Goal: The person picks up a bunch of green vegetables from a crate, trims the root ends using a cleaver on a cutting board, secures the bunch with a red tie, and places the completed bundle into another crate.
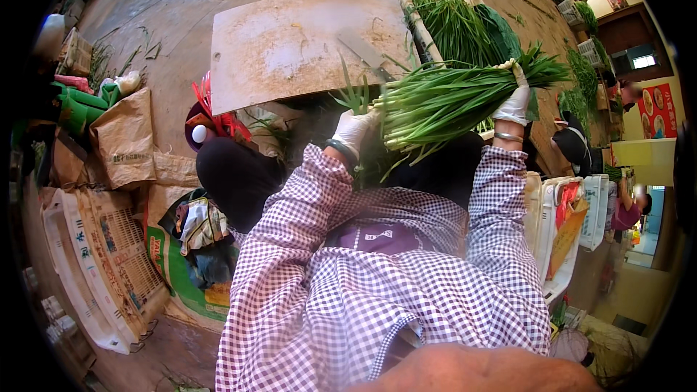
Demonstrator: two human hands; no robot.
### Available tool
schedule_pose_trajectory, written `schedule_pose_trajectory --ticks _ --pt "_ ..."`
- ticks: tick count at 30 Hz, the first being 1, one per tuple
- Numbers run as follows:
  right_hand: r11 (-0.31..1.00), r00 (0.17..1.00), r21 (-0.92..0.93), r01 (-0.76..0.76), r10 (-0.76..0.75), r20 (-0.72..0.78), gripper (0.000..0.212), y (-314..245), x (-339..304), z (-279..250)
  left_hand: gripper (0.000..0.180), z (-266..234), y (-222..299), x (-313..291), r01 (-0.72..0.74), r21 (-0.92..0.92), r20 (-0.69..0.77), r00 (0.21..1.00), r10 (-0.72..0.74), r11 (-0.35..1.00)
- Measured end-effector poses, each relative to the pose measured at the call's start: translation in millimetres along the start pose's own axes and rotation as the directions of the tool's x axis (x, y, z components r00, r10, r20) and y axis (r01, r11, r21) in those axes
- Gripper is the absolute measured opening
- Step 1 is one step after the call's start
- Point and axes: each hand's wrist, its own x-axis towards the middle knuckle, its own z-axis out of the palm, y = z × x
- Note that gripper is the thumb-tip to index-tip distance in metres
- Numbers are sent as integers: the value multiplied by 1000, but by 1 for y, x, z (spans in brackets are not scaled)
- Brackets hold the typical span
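Observation:
A thick bundle of garlic chives lies across in front of me, its pale stem ends to the left and its leafy tips to the right. My right hand, in a white glove, is closed around the leafy end. In a white glove too, my left hand is closed beside the stem ends. A few loose chive leaves stick up out of its fist. Just beyond the bundle, a wide-bladed knife rests on the worn white board.
A crate heaped with chives stands right of the board. Sacks and stacked white crates lie to my left. More crates stand at my right. Other people are in the background, and green scraps litter the floor.

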Motion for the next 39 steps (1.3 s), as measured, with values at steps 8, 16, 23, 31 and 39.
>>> schedule_pose_trajectory --ticks 8,16,23,31,39 --pt "1000 1000 -26 10 -10 -14 10 -7 -7 12 12 -50 -27 10 -16 62 -245 969 31 998" --pt "994 997 -99 43 -48 -54 10 -13 -4 11 29 -46 -16 -19 -88 955 91 996 4 284" --pt "992 988 -119 49 -66 -142 9 -15 -7 12 45 -27 10 -51 -45 994 52 996 70 -96" --pt "970 939 -243 -13 -72 -337 13 6 -11 40 35 -4 -27 -23 -214 597 234 968 87 773" --pt "967 882 -249 48 -157 -444 15 -17 5 22 21 -98 -64 11 106 619 44 985 -168 779"
